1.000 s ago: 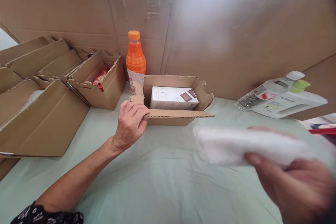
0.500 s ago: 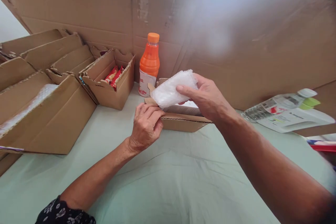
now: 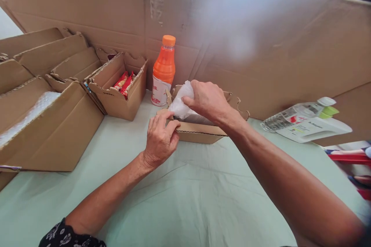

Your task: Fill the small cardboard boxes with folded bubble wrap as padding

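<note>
Moved: right hand [image 3: 208, 101] had dropped from above the small cardboard box [image 3: 199, 132], pressing the bubble wrap [image 3: 181, 103] down into it.
Right hand: fingers curled over the crinkled, translucent white wrap, gripping it.
Left hand [image 3: 160, 140]: pinching the box's torn corrugated front-left corner.
Box: shallow, brown, ragged flaps, at frame centre on pale green cloth [image 3: 185, 200].
Behind: smooth orange bottle [image 3: 164, 71], upright, just left of the box.
</note>
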`<action>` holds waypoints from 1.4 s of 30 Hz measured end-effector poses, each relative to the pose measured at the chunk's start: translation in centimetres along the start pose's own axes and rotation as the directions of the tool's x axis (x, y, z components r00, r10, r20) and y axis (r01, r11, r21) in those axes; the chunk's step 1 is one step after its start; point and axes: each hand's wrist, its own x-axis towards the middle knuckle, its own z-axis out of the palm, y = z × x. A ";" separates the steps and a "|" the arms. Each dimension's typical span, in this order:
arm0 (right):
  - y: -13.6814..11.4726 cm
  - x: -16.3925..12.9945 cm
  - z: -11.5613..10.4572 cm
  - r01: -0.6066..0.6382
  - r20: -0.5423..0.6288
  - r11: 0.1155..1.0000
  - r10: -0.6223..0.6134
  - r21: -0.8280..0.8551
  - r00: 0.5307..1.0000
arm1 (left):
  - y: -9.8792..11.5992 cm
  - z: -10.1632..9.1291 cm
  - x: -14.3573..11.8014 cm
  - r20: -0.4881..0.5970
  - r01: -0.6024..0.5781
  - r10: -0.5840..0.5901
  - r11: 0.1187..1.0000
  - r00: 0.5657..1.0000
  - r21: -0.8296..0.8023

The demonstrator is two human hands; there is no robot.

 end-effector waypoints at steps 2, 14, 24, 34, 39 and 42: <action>0.2 0.1 0.2 -0.009 -0.012 1.000 0.009 0.010 1.000 | 0.0 -0.1 0.1 0.039 0.000 0.000 1.000 0.999 0.008; 3.7 -0.4 2.1 -0.060 0.111 0.646 -0.038 0.761 0.993 | -0.5 -1.3 2.1 0.271 -0.001 -0.013 0.999 0.962 0.049; 2.2 -0.5 3.3 -0.024 -0.011 0.931 0.030 0.365 0.999 | -0.6 -0.8 3.5 0.313 0.009 -0.050 0.991 0.948 0.133; 1.9 -0.4 3.3 -0.080 0.023 0.946 0.077 0.315 0.997 | -0.8 0.9 2.5 0.165 -0.033 0.008 0.988 0.986 0.153; 1.8 -0.2 3.0 -0.063 0.029 0.926 0.056 0.372 0.998 | -1.2 0.4 2.9 0.242 -0.069 0.039 0.991 0.970 0.118; 1.8 -0.1 2.2 -0.012 0.075 0.899 -0.023 0.439 0.997 | -1.5 0.0 3.5 0.311 -0.091 0.060 0.992 0.948 0.085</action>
